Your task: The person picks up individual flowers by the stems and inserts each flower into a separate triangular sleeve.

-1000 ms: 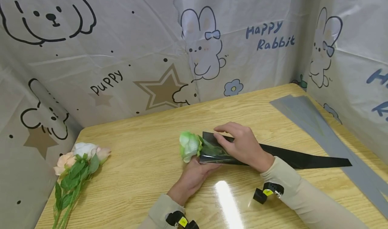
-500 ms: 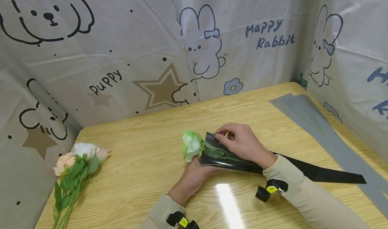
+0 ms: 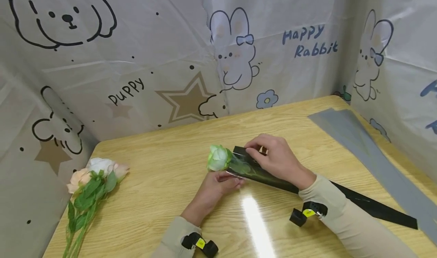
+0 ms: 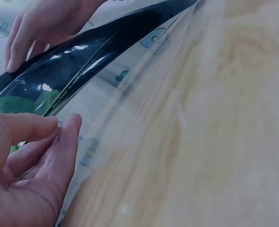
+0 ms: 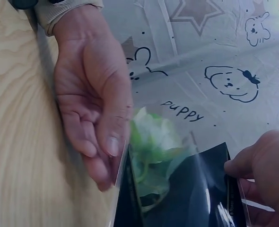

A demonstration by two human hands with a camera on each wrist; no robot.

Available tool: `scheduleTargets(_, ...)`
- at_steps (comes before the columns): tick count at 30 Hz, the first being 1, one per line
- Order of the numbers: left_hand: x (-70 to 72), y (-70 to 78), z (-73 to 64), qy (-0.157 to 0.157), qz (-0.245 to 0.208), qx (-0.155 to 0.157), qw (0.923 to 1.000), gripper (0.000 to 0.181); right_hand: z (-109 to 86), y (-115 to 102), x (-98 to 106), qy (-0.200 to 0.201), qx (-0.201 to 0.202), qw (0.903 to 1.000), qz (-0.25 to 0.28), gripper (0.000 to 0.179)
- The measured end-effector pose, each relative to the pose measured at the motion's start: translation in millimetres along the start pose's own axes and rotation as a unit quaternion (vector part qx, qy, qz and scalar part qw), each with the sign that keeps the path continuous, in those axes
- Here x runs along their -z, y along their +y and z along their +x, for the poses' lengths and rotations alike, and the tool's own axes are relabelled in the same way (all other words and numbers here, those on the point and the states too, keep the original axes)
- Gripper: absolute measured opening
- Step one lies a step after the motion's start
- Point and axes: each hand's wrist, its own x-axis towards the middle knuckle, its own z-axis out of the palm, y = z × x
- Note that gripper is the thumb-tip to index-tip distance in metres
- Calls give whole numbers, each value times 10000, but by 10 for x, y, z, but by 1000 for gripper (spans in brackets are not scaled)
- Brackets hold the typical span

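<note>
A green-white artificial rose [image 3: 219,158] lies with its bloom outside the wide mouth of a flower sleeve [image 3: 250,170], which has a black back and a clear front. Its leaves and stem show through the clear film. My right hand [image 3: 281,159] pinches the sleeve's far edge near the mouth, thumb on top, as the right wrist view also shows. On the near side, just below the bloom, my left hand [image 3: 216,187] pinches the clear film's edge between thumb and fingers [image 4: 69,142]. The sleeve's narrow end runs under the right forearm towards the lower right.
At the left of the wooden table [image 3: 164,212] lies a bunch of artificial roses [image 3: 93,191], peach, white and pink, with green stems. Flat grey translucent sleeves [image 3: 362,148] are stacked along the right edge. A printed cloth [image 3: 136,30] hangs behind and at both sides.
The sleeve's narrow end has swung towards me, and the bloom has shifted slightly right and away. My left hand has come from beneath the sleeve to its near edge. My right hand keeps the far edge.
</note>
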Motion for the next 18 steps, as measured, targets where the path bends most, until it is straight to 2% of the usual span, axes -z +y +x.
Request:
scheduleTargets(6,143,43,-7,-11,172,73,9998,38,63,4,56,263,338,9989,-201,6)
scheduleTargets(11,286,113,-27,282,456,134,9985,34,155,-8,112,507,664,9961,-268,5)
scheduleTargets(13,335,156,-40,541,513,136,9971,32,197,-22,137,569,767,9951,-263,5)
scheduleTargets(15,379,200,-47,927,544,116,9941,30,236,-37,155,601,852,9942,-259,5)
scheduleTargets(18,435,256,-58,1715,680,-19,9828,28,277,-60,167,626,915,9936,-232,6)
